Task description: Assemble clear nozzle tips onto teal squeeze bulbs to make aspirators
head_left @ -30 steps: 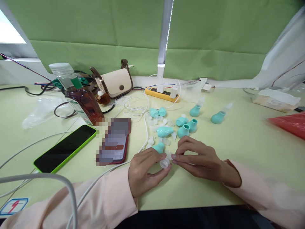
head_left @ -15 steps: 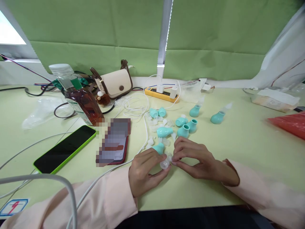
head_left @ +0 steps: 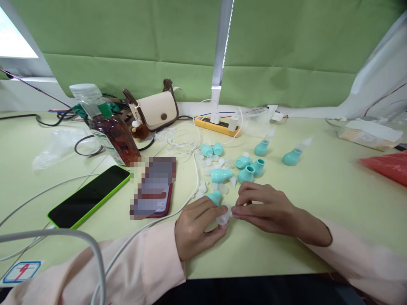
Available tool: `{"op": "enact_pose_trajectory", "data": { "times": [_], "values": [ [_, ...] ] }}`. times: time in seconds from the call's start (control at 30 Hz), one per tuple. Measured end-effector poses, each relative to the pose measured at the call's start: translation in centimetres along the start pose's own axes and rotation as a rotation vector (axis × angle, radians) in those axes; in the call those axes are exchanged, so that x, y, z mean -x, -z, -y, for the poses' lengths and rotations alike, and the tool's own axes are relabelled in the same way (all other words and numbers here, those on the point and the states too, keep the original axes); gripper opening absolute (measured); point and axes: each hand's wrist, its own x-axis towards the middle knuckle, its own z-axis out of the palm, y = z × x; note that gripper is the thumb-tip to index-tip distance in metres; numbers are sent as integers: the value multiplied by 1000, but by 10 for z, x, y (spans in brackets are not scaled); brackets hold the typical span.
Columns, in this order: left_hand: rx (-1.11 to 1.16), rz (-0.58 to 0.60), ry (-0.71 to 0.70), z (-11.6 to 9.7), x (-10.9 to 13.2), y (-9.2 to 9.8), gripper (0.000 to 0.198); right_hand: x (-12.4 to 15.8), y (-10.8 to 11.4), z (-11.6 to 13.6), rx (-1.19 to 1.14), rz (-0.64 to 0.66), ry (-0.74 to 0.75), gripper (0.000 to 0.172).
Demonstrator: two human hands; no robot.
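Left hand (head_left: 197, 226) grasping a clear plastic piece (head_left: 223, 218), lower centre of the frame

It sits between thumb and fingers, just below a teal bulb (head_left: 216, 196); at its right edge, the right hand (head_left: 267, 208) brings its fingertips together, their exact hold too small to tell.

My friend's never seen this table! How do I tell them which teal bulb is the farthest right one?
Find the yellow power strip at the back of the table. Look right and nearer for two teal bulbs with see-through pointed tips. It's the right-hand bulb: no other teal bulb sits farther right, and its tip leans over more.
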Motion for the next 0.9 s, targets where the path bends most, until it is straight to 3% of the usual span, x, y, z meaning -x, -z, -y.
{"op": "enact_pose_trajectory", "data": {
  "times": [0.17, 0.47, 0.67, 0.9],
  "values": [
    [13, 29, -3, 0, 1, 0, 18, -2, 9, 6, 248, 117, 55, 11],
    [5, 53, -4, -1, 0, 0, 17, -8, 11, 16, 300, 168, 131, 32],
    [-3, 33, -28, 1, 1, -1, 15, 0, 3, 8, 387, 153, 208, 25],
    [-24, -14, 41, -4, -3, -2, 11, 7, -3, 0, 420, 106, 239, 7]
  ]
}}
